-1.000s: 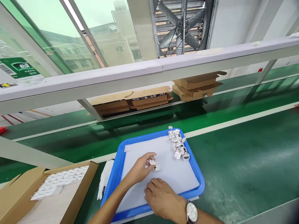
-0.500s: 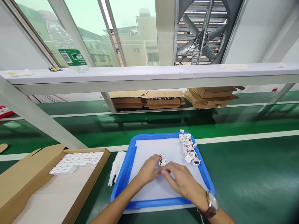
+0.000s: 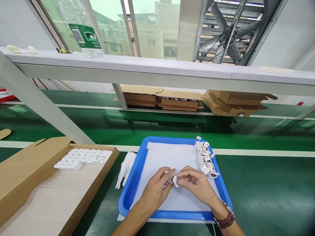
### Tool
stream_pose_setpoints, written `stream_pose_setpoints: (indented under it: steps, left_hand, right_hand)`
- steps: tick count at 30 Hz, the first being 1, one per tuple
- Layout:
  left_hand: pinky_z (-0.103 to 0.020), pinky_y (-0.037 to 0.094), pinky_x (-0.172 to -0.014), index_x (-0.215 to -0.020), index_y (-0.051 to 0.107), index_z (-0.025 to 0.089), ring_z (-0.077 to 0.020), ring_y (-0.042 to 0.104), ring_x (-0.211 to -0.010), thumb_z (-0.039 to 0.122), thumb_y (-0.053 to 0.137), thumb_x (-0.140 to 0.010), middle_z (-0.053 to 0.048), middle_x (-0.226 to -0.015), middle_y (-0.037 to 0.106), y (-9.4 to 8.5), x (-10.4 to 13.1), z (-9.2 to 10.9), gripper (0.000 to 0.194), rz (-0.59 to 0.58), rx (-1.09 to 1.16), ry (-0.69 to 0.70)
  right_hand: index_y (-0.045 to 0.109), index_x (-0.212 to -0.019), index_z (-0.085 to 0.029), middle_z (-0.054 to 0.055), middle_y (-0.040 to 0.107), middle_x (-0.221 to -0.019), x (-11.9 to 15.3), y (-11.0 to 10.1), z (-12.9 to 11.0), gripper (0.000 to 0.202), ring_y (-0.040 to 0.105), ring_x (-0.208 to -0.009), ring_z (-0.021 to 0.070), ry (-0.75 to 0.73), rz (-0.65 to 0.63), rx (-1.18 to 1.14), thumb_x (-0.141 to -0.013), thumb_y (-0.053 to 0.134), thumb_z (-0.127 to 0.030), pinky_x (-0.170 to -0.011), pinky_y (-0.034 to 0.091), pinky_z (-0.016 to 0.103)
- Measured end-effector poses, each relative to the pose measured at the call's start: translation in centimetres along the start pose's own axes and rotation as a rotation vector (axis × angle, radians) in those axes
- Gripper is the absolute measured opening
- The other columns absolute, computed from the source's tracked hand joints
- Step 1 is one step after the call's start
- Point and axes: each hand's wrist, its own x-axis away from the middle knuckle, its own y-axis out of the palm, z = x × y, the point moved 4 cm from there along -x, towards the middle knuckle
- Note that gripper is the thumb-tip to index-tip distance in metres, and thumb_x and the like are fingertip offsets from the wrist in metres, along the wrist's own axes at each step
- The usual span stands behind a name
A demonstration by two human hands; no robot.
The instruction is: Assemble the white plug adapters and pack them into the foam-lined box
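Over the paper-lined blue tray (image 3: pixel 137 166), my left hand (image 3: pixel 157 186) pinches a small white plastic housing (image 3: pixel 171 179) with dark parts inside. My right hand (image 3: pixel 194 183), with a watch on the wrist, holds a thin white piece (image 3: pixel 175 180) against the housing's right side. Fingertips partly cover both pieces. Along the tray's right side lies a cluster of similar white housings (image 3: pixel 205 158) with small parts attached.
An open cardboard box (image 3: pixel 92 193) with rows of white pieces (image 3: pixel 82 157) stands at the left. White gloves (image 3: pixel 126 168) lie beside the tray. A bottle (image 3: pixel 86 37) stands on the ledge (image 3: pixel 152 67); cardboard boxes (image 3: pixel 180 101) sit beyond.
My left hand has turned around the housing, and my right hand has come up to it with the thin white piece. The whole view has shifted slightly.
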Motion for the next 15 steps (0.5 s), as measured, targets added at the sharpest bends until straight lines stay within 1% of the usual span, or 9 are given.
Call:
stream_pose_setpoints:
  steps: [2,3,5,8,10,12,15]
  left_hand:
    - [-0.033,0.063,-0.081,-0.132,0.065,0.023,-0.023,0.072,-0.096,0.006,0.056,-0.094,-0.012,-0.116,0.069,0.2,0.2,-0.2,0.043,0.012,0.011,0.005]
    - [-0.035,0.062,-0.086,-0.131,0.066,0.023,-0.0241,0.072,-0.1,0.007,0.057,-0.093,-0.011,-0.114,0.071,0.2,0.3,-0.3,0.043,0.018,0.04,-0.014]
    - [-0.035,0.061,-0.09,-0.128,0.068,0.024,-0.0237,0.072,-0.102,0.01,0.062,-0.093,-0.01,-0.114,0.072,0.2,0.3,-0.5,0.038,0.011,0.151,-0.11]
    - [-0.032,0.062,-0.087,-0.124,0.07,0.025,-0.0221,0.071,-0.102,0.018,0.072,-0.089,-0.009,-0.118,0.07,0.3,0.2,-0.7,0.035,-0.063,0.438,-0.325]
    - [-0.031,0.062,-0.087,-0.123,0.071,0.023,-0.0227,0.071,-0.105,0.023,0.073,-0.089,-0.009,-0.119,0.07,0.1,0.2,-0.8,0.034,-0.086,0.606,-0.427]
    - [-0.03,0.062,-0.087,-0.121,0.073,0.021,-0.0226,0.071,-0.105,0.027,0.071,-0.092,-0.01,-0.116,0.07,-0.1,0.1,-0.8,0.029,-0.062,0.688,-0.472]
    - [-0.028,0.06,-0.082,-0.116,0.076,0.021,-0.0203,0.071,-0.098,0.03,0.069,-0.095,-0.01,-0.115,0.072,-0.3,0.0,-0.8,0.024,-0.014,0.656,-0.466]
  right_hand:
    - [0.08,-0.099,-0.026,0.004,0.072,-0.099,0.2,0.3,0.4,0.017,0.072,-0.089,0.0176,0.007,-0.014,0.0,-0.086,0.081,-0.036,-0.08,0.061,0.03]
    - [0.08,-0.1,-0.026,0.004,0.073,-0.101,0.2,0.4,0.5,0.016,0.073,-0.09,0.018,0.003,-0.01,0.011,-0.087,0.08,-0.034,-0.081,0.062,0.03]
    - [0.079,-0.103,-0.026,0.005,0.074,-0.102,0.4,0.4,0.6,0.013,0.074,-0.091,0.0182,-0.03,0.014,0.069,-0.091,0.074,-0.029,-0.082,0.062,0.03]
    - [0.076,-0.107,-0.026,0.005,0.075,-0.101,0.7,0.4,0.2,0.017,0.073,-0.093,0.0182,-0.147,0.065,0.209,-0.095,0.067,-0.02,-0.082,0.061,0.029]
    - [0.074,-0.112,-0.026,0.006,0.075,-0.103,0.9,0.4,-0.3,0.022,0.072,-0.097,0.0187,-0.257,0.09,0.295,-0.096,0.065,-0.015,-0.085,0.06,0.03]
    - [0.071,-0.117,-0.026,0.006,0.073,-0.107,1.1,0.5,-0.6,0.028,0.07,-0.102,0.0189,-0.355,0.099,0.354,-0.097,0.063,-0.01,-0.088,0.058,0.031]
    - [0.069,-0.117,-0.025,0.006,0.069,-0.106,1.2,1.0,-0.7,0.03,0.069,-0.099,0.0185,-0.431,0.116,0.393,-0.097,0.06,-0.006,-0.085,0.057,0.031]
